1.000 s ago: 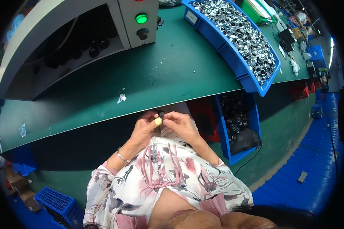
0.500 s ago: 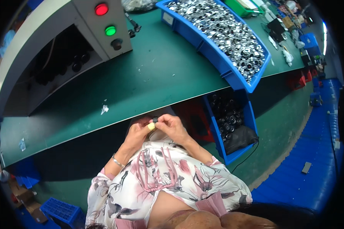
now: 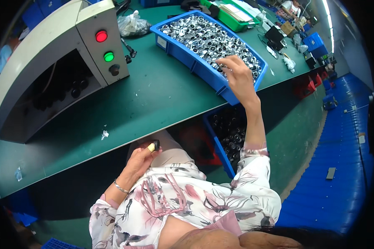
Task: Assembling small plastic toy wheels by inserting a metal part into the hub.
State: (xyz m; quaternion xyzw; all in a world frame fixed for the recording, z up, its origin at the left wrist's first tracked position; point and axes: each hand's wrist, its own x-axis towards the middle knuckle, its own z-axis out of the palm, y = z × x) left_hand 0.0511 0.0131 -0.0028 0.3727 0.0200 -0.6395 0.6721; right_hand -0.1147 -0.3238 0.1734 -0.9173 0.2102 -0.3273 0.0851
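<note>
My left hand (image 3: 138, 161) is over my lap just below the table edge. It is closed on a small black round part (image 3: 156, 145), gripped at the thumb, which wears a yellow cover (image 3: 151, 148). My right hand (image 3: 239, 78) hangs over the right end of a long blue bin (image 3: 224, 88), its fingers bent and a little apart. Nothing shows between them. Shiny silver ring-shaped parts (image 3: 195, 35) fill that bin, and the right fingertips are just above or touching them.
A grey machine (image 3: 87, 25) with red and green lights stands at the left of the green table (image 3: 153, 95). Below the table edge, a second blue bin (image 3: 220, 155) holds black round parts (image 3: 234, 141). A green tray (image 3: 237, 23) and a plastic bag (image 3: 134, 25) lie behind.
My right hand has left the black part and reached up and right to the silver parts. My left hand keeps the black part, a little lower and further left. The whole view has shifted.
</note>
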